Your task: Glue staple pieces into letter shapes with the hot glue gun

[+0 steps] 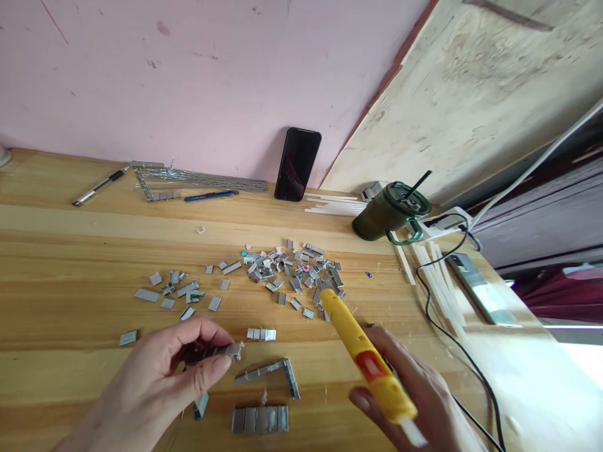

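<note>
My left hand (155, 383) pinches a short grey staple strip (225, 351) between thumb and fingers, just above the wooden table (70, 263). My right hand (414, 395) grips a yellow glue gun (362, 358) with a red band, its nozzle pointing up-left toward the staple pile (292, 276). Below the held strip lie an L-shaped joined staple piece (277, 373) and a flat row of staple blocks (260, 419). A short strip (261, 334) lies between my hands.
A black phone (298, 164) leans on the pink wall. A staple frame (155, 182), pens (211, 196) and white glue sticks (334, 204) lie at the back. A green lidded cup (391, 213), a power strip (447, 223) and a black cable (452, 339) sit at right.
</note>
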`<state>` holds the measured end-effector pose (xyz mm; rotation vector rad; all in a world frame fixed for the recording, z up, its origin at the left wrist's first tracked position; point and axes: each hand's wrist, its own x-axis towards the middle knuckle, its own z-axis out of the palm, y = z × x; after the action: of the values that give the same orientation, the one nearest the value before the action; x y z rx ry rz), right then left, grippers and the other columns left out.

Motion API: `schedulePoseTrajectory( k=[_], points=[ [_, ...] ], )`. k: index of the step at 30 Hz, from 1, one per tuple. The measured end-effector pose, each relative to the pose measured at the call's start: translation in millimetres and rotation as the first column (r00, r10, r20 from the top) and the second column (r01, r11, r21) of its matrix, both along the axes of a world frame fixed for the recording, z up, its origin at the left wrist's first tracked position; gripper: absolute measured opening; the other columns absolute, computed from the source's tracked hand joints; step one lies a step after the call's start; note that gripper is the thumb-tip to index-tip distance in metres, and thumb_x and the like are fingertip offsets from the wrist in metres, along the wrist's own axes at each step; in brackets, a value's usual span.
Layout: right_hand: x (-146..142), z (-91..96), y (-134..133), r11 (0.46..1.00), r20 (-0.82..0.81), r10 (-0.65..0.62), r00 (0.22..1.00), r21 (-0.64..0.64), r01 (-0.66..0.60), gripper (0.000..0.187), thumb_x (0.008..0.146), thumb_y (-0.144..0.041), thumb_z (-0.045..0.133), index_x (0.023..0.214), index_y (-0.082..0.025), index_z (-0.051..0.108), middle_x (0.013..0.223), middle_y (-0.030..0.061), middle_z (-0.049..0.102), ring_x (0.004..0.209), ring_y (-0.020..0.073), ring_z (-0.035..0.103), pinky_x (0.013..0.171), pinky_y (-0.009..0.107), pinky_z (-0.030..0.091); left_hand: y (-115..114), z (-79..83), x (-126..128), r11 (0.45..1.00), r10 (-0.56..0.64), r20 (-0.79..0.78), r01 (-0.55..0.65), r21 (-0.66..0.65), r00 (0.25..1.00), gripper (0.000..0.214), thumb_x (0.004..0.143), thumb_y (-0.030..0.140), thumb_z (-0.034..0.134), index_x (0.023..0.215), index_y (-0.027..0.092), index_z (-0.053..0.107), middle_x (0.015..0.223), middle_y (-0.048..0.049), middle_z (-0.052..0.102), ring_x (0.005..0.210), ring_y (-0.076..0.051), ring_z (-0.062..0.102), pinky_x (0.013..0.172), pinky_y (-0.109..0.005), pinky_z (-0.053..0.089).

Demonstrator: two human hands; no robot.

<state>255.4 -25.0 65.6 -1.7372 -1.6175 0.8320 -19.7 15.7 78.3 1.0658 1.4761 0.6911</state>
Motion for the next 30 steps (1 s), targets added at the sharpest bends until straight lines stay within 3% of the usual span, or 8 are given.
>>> schedulePoseTrajectory(
  k=[3, 6, 12, 18, 20, 22, 25, 30],
  points=[
    [15.8, -12.8, 22.2, 0.966, 0.46, 0.12, 0.88, 0.151, -0.21, 0.017, 0.075, -0.027, 0.063, 0.092, -0.023, 0.061, 0.09, 0.0087, 0.067, 0.077, 0.0267, 0.064, 0.064, 0.035, 0.049, 3.6, -3.1, -3.5, 0.993, -0.108, -0.116, 0.112, 0.025, 0.987, 0.024, 0.068, 0.048, 0.068, 0.069, 0.024, 0.072, 0.059, 0.0022, 0.062, 0.057, -0.015, 0.054, 0.052, -0.02, 0.043],
    [35.4, -30.9, 36.7, 0.949, 0.697, 0.13, 0.705, 0.118, -0.292, 0.021, 0.079, -0.026, 0.057, 0.1, -0.02, 0.059, 0.095, 0.0116, 0.065, 0.084, 0.0284, 0.063, 0.069, 0.038, 0.052, 6.7, -12.5, -7.7, 0.971, -0.218, -0.216, 0.233, 0.049, 0.952, 0.026, 0.075, 0.05, 0.063, 0.075, 0.025, 0.071, 0.067, 0.0005, 0.068, 0.063, -0.018, 0.061, 0.056, -0.021, 0.046],
    [61.4, -46.9, 43.9, 0.952, 0.798, 0.154, 0.583, 0.039, -0.304, 0.031, 0.084, -0.023, 0.051, 0.113, -0.015, 0.059, 0.105, 0.0149, 0.066, 0.091, 0.0299, 0.064, 0.076, 0.041, 0.054, 10.9, -25.2, -13.6, 0.938, -0.319, -0.274, 0.344, 0.049, 0.907, 0.028, 0.082, 0.05, 0.057, 0.08, 0.026, 0.071, 0.077, -0.0003, 0.073, 0.072, -0.02, 0.067, 0.064, -0.022, 0.049],
    [65.0, -28.0, 40.1, 0.91, 0.873, 0.17, 0.458, 0.04, -0.413, 0.036, 0.086, -0.027, 0.048, 0.116, -0.012, 0.06, 0.114, 0.0181, 0.068, 0.099, 0.0334, 0.066, 0.081, 0.047, 0.054, 13.3, -32.2, -14.1, 0.936, -0.334, -0.298, 0.353, 0.011, 0.894, 0.031, 0.084, 0.052, 0.053, 0.084, 0.025, 0.068, 0.08, 0.0004, 0.071, 0.078, -0.022, 0.066, 0.069, -0.027, 0.048],
    [52.3, -13.8, 36.8, 0.882, 0.896, 0.084, 0.437, 0.138, -0.451, 0.036, 0.088, -0.03, 0.047, 0.117, -0.01, 0.059, 0.116, 0.0205, 0.067, 0.1, 0.0352, 0.065, 0.079, 0.048, 0.053, 13.7, -32.0, -14.4, 0.937, -0.336, -0.299, 0.35, -0.007, 0.893, 0.031, 0.084, 0.052, 0.052, 0.086, 0.025, 0.067, 0.081, 0.0008, 0.071, 0.078, -0.022, 0.066, 0.069, -0.028, 0.048],
    [27.5, -0.1, 34.1, 0.868, 0.841, 0.047, 0.539, 0.233, -0.44, 0.03, 0.092, -0.03, 0.048, 0.114, -0.013, 0.059, 0.112, 0.0171, 0.067, 0.096, 0.0313, 0.065, 0.077, 0.044, 0.054, 13.9, -31.0, -14.6, 0.937, -0.341, -0.279, 0.35, -0.019, 0.898, 0.032, 0.085, 0.053, 0.051, 0.087, 0.025, 0.067, 0.083, 0.001, 0.072, 0.079, -0.022, 0.066, 0.07, -0.029, 0.048],
    [-25.0, 6.6, 33.8, 0.785, 0.662, 0.246, 0.708, 0.292, -0.546, 0.01, 0.087, -0.015, 0.056, 0.094, -0.02, 0.062, 0.09, 0.0071, 0.068, 0.079, 0.0221, 0.064, 0.067, 0.033, 0.054, 14.7, -30.0, -13.9, 0.936, -0.345, -0.254, 0.353, -0.018, 0.903, 0.031, 0.085, 0.051, 0.052, 0.088, 0.024, 0.066, 0.086, 0.0005, 0.073, 0.082, -0.023, 0.067, 0.073, -0.03, 0.049],
    [-87.1, -21.0, 47.2, 0.785, 0.677, 0.418, 0.605, 0.065, -0.616, 0.023, 0.068, -0.002, 0.072, 0.083, -0.017, 0.063, 0.085, 0.0066, 0.065, 0.074, 0.024, 0.062, 0.061, 0.034, 0.054, 17.2, -31.4, -10.5, 0.927, -0.367, -0.254, 0.376, -0.015, 0.895, 0.025, 0.084, 0.044, 0.052, 0.087, 0.023, 0.066, 0.087, -0.0007, 0.073, 0.083, -0.023, 0.067, 0.073, -0.031, 0.048]
  ],
)
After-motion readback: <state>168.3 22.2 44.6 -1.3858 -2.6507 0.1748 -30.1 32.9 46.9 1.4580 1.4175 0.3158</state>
